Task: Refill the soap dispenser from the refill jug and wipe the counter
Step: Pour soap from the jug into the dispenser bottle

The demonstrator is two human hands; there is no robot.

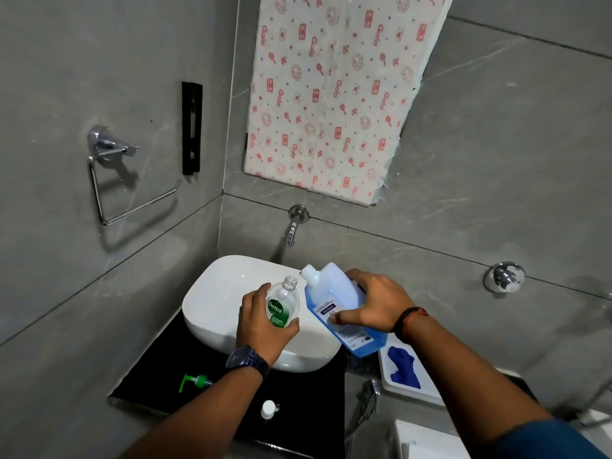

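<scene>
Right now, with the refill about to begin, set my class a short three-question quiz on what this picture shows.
1. True or false: the pump head is screwed onto the soap dispenser.
2. Which hand holds the blue refill jug? A) left hand B) right hand C) neither
3. Fill in: the white cap lies on the black ____, in front of the basin.

Key
1. False: it lies on the counter, and the dispenser's neck is open.
2. B: the right hand tilts the jug toward the dispenser.
3. counter
</scene>
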